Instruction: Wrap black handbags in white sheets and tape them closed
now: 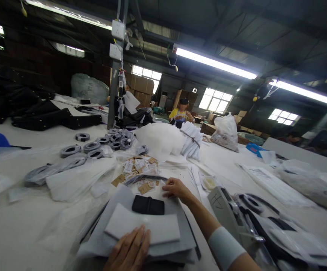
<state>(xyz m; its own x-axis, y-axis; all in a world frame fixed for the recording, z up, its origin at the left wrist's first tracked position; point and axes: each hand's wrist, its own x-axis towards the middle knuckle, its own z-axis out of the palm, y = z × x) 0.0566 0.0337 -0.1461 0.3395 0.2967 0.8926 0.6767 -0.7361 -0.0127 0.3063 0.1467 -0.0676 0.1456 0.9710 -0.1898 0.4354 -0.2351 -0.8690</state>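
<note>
My left hand point(129, 250) lies flat, fingers stretched out, on a white foam sheet point(152, 227) that sits on a stack of grey sheets point(101, 241). A small black wallet-like pouch point(148, 205) rests at the far edge of the foam sheet. My right hand point(176, 188), with a white cuff on the forearm, reaches past the pouch and its curled fingers touch the far edge of the grey sheets, beside small brown tags point(145, 187) and little packets. What the fingers pinch, if anything, is too small to make out.
Grey tape rolls point(91, 146) and clear bags lie at left, a heap of white foam point(160, 137) in the middle, a tape dispenser point(228, 207) at right. Black bags point(53, 118) lie at the back left. A person in yellow point(182, 113) works far behind.
</note>
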